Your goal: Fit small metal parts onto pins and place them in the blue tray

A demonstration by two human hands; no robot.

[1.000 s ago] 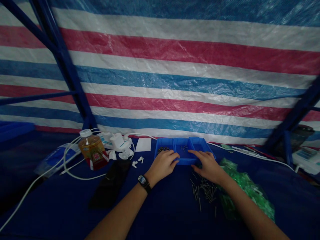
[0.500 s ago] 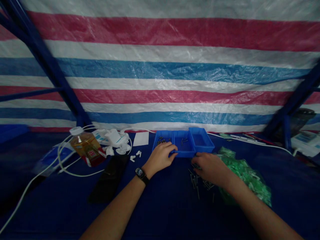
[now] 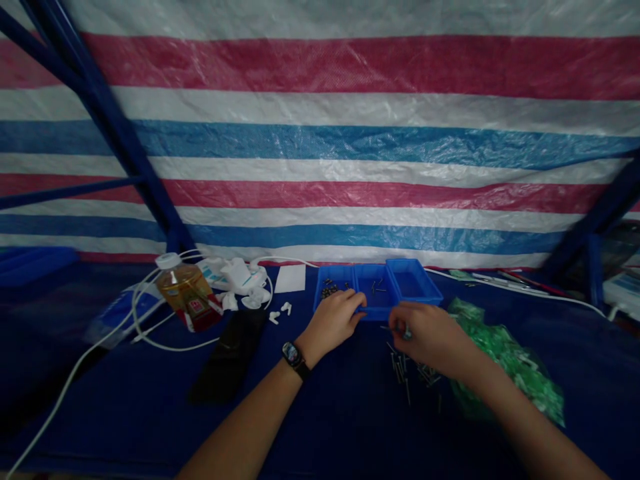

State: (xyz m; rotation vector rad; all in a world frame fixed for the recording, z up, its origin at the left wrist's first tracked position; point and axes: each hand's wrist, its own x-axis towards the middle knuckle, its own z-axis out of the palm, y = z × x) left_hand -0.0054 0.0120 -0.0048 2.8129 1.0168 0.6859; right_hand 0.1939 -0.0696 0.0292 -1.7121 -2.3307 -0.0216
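Observation:
My left hand (image 3: 337,321) is closed over the front rim of the left part of a blue divided tray (image 3: 379,313), thumb and finger pinching the edge. Small dark metal parts (image 3: 329,291) lie in the left compartment, and a few thin screws (image 3: 379,287) in the middle one. Just in front of the tray, my right hand (image 3: 430,337) has its fingers curled round some thin metal screws, whose ends poke out. Below it, a loose pile of long screws (image 3: 401,370) lies on the blue table, partly hidden by the hand.
A green plastic bag (image 3: 513,363) of small pieces lies right of my right forearm. To the left are a drink bottle (image 3: 187,290), white cables, a dark flat pouch (image 3: 230,353), white earbuds (image 3: 280,312) and a white card (image 3: 291,279). Striped sheeting (image 3: 350,173) hangs behind.
The view has shifted, so everything sits a little further right. My right hand has lifted slightly from the pile, screws showing in its fingers. My left hand stays on the tray rim.

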